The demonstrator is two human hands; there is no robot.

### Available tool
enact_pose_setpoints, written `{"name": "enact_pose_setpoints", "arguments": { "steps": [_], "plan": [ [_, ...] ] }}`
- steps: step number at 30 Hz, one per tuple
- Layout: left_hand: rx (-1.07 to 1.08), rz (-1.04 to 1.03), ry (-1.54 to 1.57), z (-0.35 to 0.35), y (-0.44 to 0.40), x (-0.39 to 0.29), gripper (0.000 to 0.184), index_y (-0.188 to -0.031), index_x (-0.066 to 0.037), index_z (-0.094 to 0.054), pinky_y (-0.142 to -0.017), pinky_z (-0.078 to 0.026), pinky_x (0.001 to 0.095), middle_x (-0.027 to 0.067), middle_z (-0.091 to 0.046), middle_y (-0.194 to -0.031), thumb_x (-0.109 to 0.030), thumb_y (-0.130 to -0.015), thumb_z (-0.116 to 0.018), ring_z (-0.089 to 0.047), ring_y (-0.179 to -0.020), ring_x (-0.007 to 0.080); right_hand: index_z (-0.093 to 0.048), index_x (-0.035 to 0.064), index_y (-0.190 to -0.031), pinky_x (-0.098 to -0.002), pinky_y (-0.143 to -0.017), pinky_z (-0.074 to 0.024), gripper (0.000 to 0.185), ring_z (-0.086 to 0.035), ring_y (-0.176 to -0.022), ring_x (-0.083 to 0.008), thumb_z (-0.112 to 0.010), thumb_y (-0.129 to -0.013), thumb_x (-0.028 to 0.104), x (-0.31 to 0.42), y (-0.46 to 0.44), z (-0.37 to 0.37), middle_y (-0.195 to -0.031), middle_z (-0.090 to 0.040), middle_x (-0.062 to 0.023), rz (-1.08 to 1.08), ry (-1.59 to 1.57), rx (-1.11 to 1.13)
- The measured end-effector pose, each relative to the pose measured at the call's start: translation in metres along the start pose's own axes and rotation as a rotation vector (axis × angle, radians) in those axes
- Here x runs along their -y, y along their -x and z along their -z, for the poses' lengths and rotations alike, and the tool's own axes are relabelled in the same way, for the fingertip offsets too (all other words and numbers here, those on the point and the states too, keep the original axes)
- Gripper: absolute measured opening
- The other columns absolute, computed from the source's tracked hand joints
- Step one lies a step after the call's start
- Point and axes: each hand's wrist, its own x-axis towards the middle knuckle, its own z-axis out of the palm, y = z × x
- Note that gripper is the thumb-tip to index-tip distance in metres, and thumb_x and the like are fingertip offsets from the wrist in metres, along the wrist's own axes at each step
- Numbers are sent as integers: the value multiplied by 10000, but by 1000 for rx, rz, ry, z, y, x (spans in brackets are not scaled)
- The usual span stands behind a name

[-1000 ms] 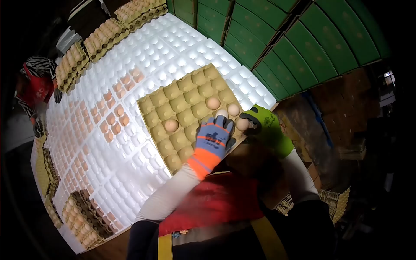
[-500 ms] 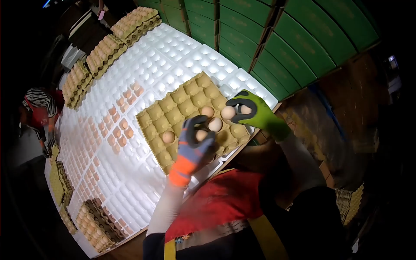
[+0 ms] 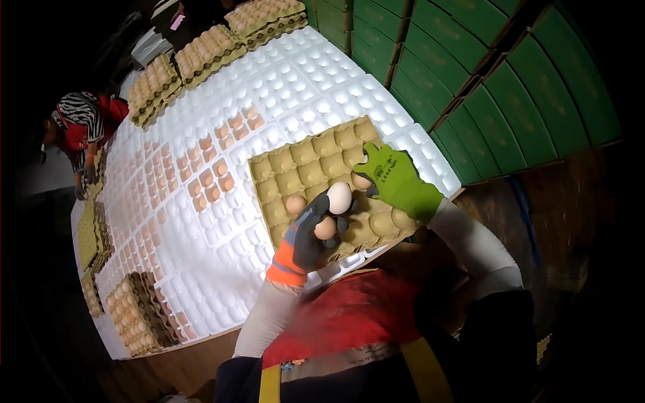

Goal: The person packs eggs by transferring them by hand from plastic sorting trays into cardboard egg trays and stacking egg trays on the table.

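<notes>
A pulp egg tray [image 3: 306, 171] lies in front of me, mostly with bare cups. My left hand [image 3: 310, 235], in a grey and orange glove, is closed around two eggs over the tray's near part: a pale egg [image 3: 339, 197] and a browner egg [image 3: 326, 228]. One brown egg [image 3: 294, 204] sits in a cup left of that hand. My right hand [image 3: 396, 180], in a green glove with dark fingertips, bends palm down over the tray's right side. Its fingers close about a brown egg [image 3: 361, 181], partly covered. What lies under the palm is hidden.
White moulded trays [image 3: 222, 272] cover the table, some cups holding eggs [image 3: 213, 183]. Stacked egg-filled pulp trays [image 3: 208, 55] line the far edge, with another stack [image 3: 134, 322] at the near left. Green boxes [image 3: 463, 101] rise at right. A co-worker [image 3: 84, 127] bends over the far left side.
My left hand has turned and now has a second, pale egg in it. My right hand has rolled palm down over the brown egg in the tray; its earlier two eggs no longer show. The view has shifted.
</notes>
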Motion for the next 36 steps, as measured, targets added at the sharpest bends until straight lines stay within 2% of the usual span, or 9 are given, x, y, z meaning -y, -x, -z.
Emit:
{"name": "enact_pose_setpoints", "arguments": {
  "steps": [4, 8, 12, 17, 19, 22, 25, 31, 36],
  "plan": [
    [-113, 290, 592, 13, 20, -7, 449, -1257, -20, -534, -606, -391, 211, 30, -596, -963, -379, -1001, -446, -490, -705, 86, -635, 107, -1181, -275, -675, -481, 402, -608, -811, -158, -732, -813, 237, 3, -20, 6, -979, -619, -49, 272, 614, -3],
    [-268, 124, 404, 34, 52, -6, 503, -1348, -24, -486, -642, -426, 213, 66, -628, -1100, -359, -973, -480, -547, -787, 98, -544, 17, -1224, -241, -738, -481, 370, -582, -895, -100, -643, -888, 138, 21, 1, -46, -1059, -644, -60, 33, -35, 98],
    [-342, 125, 443, 72, 87, -4, 520, -1405, -48, -449, -631, -427, 226, 54, -619, -1163, -349, -982, -477, -552, -820, 97, -506, 30, -1253, -274, -766, -502, 383, -600, -959, -161, -615, -928, 202, 8, -25, -88, -1130, -626, -104, 41, -9, 354],
    [-642, 178, 480, 133, 146, -1, 484, -1404, -93, -466, -618, -436, 227, 36, -614, -1154, -346, -991, -487, -576, -835, 107, -551, 26, -1256, -219, -498, -414, 470, -484, -564, -75, -585, -945, 377, 8, -66, -193, -786, -584, -20, -228, -1, 457],
    [-755, 143, 301, 177, 171, 11, 444, -1359, -90, -522, -609, -448, 236, 27, -644, -1061, -302, -969, -545, -584, -829, 101, -581, 27, -1240, -255, -591, -487, 510, -587, -734, -105, -663, -894, 393, 19, -89, -237, -925, -633, -53, -300, 396, 589],
    [-1006, 240, 79, 261, 195, 25, 439, -1264, -79, -597, -622, -471, 244, 30, -655, -984, -269, -875, -665, -598, -814, 104, -645, 143, -1190, -343, -906, -485, 484, -616, -1033, -230, -746, -796, 407, -21, -131, -299, -1105, -644, -83, 179, 786, 668],
    [-1163, -5, -604, 341, 196, 57, 479, -1196, -87, -625, -733, -521, 315, 71, -666, -1006, -298, -783, -746, -646, -890, 200, -616, 199, -1233, -394, -876, -498, 522, -601, -1053, -271, -718, -792, 460, -57, -196, -364, -1178, -590, -88, 342, 1168, 537],
    [-935, 288, -1234, 415, 144, 55, 437, -1143, -146, -633, -790, -505, 430, 97, -626, -983, -312, -748, -722, -610, -926, 322, -600, 175, -1206, -414, -825, -501, 457, -603, -1001, -308, -681, -816, 399, -104, -297, -449, -1148, -575, -115, 328, 1456, 214],
    [-1076, -60, -1250, 446, 146, 69, 408, -1216, -119, -604, -786, -478, 427, 113, -618, -1031, -192, -818, -660, -590, -934, 321, -564, 188, -1288, -382, -856, -501, 461, -620, -1030, -276, -641, -854, 323, -132, -291, -448, -1169, -623, -89, 468, 897, 277]
  ]
}}
